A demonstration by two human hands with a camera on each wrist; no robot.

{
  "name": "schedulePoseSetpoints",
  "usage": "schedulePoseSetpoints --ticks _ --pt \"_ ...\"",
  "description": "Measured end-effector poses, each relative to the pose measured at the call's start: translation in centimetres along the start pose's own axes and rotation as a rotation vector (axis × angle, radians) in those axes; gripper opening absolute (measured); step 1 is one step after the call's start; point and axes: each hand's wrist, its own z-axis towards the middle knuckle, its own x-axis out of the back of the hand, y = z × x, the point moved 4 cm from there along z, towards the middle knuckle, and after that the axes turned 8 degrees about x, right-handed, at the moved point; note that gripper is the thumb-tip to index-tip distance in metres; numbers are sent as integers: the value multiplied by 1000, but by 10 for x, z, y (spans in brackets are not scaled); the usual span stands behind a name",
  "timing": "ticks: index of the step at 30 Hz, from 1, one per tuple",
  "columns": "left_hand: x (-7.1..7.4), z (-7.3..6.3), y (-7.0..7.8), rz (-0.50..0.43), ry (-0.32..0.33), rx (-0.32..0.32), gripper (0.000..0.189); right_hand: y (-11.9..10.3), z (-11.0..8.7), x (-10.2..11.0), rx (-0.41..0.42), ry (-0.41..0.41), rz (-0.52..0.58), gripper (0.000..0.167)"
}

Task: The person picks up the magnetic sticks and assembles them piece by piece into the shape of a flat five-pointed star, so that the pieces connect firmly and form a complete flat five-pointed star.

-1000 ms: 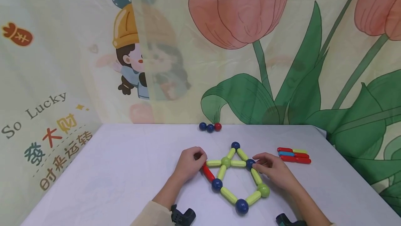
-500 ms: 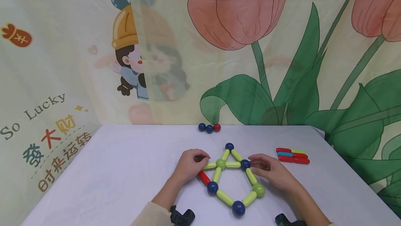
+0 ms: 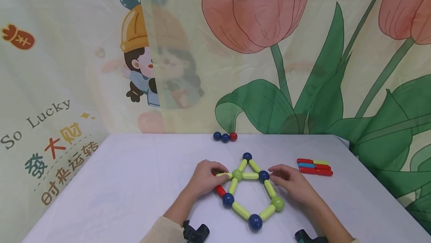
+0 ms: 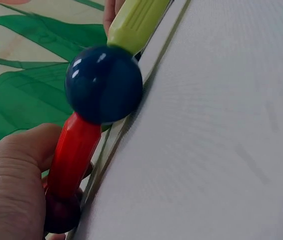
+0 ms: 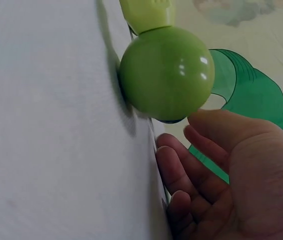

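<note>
Frame of balls and rods lies on the table; clock positions are read from its centre, twelve o'clock toward the far table edge. Probable fault: joint separation at the ten o'clock corner. Cause: excess pull or twist from the left hand on the red ball, the red rod or the yellow-green rod converging there. Such a load would likely pass to the green ball at eleven o'clock and the blue ball at eight, skewing the outline. Secondary fault: an inward push from the right hand could displace the two o'clock ball.

Left hand: thumb and fingers curled round the ten o'clock corner, red ball within the grasp; exact contact surfaces partly hidden. From this hand, the rest of the frame extends toward three to five o'clock.

Right hand: fingers loosely bent, gripping nothing. The two o'clock ball sits at nine o'clock from its fingertips, just beside them; contact cannot be confirmed.

Outer parts: spare rods beyond the right hand, between two and three o'clock; spare balls near the far table edge, eleven o'clock.
</note>
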Motion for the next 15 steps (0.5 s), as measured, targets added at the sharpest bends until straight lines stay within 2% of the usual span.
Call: schedulePoseSetpoints --ticks 5,10,15 --pt "4 1 -2 -23 63 10 14 4 1 9 -83 61 27 42" --pt "6 2 -5 -18 131 38 13 13 -1 28 -142 156 32 44" --pt "8 3 -6 -5 209 92 13 21 -7 55 -116 243 -23 40"
